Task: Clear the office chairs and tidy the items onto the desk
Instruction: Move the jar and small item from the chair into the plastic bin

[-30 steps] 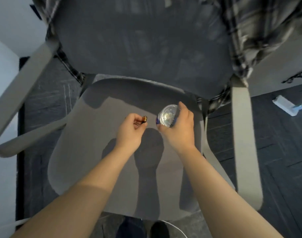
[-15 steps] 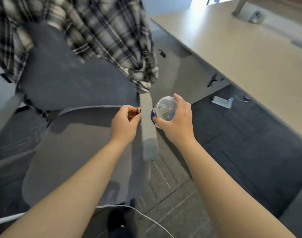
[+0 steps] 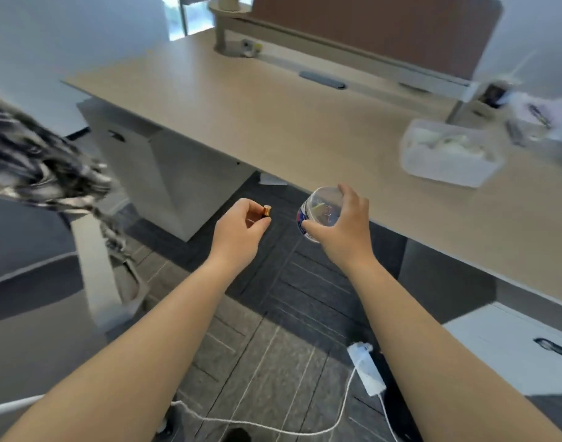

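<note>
Head view is taking in the desk [image 3: 273, 122] first, its pale top running from far left to near right and lying mostly bare. A white bin [image 3: 448, 154] is sitting on it at the right, with blurred clutter just beyond. A chair [image 3: 94, 260] is standing at the left edge, its pale armrest pointing near, and a plaid shirt [image 3: 34, 167] is hanging over its back. On the dark carpet near the bottom, a white power strip [image 3: 367, 368] is lying with its cord trailing left.

Both bare arms are reaching forward over the floor, short of the desk's near edge. The right hand [image 3: 343, 228] is gripping a clear jar [image 3: 319, 212] from the side, fingers curled over the far rim and thumb under the near one; the jar is tilting its lid toward the camera and is hovering just at the desk edge, not touching it. Small items are showing inside, too blurred to name.

The left hand [image 3: 238, 231] is pinching a battery [image 3: 267, 211] between thumb and forefinger, its copper end sticking up clear of the fingertips, near the jar but apart from it.
</note>
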Action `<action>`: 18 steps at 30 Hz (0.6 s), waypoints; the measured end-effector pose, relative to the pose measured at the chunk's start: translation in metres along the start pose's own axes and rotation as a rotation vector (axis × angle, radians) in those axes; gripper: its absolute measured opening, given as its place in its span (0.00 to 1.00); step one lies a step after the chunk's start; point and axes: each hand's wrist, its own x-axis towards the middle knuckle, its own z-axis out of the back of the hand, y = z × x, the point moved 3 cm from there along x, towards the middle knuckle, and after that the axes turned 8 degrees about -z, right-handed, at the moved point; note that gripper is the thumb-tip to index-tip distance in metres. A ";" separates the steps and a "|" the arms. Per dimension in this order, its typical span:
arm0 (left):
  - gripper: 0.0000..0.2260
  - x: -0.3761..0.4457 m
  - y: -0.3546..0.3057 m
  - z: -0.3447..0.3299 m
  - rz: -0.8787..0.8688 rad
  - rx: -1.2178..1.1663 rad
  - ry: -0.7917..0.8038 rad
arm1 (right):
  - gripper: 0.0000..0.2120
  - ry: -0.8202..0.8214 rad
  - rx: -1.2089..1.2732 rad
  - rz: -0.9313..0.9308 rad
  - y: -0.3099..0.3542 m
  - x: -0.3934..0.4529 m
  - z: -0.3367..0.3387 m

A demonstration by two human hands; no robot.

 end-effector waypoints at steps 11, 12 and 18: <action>0.02 0.021 -0.073 -0.144 -0.144 0.001 0.368 | 0.36 -0.307 0.023 -0.172 -0.081 0.002 0.136; 0.02 0.023 -0.078 -0.156 -0.151 0.010 0.386 | 0.36 -0.315 0.026 -0.178 -0.088 0.005 0.146; 0.02 0.046 -0.107 -0.230 -0.141 0.033 0.421 | 0.38 -0.304 0.070 -0.200 -0.127 0.047 0.202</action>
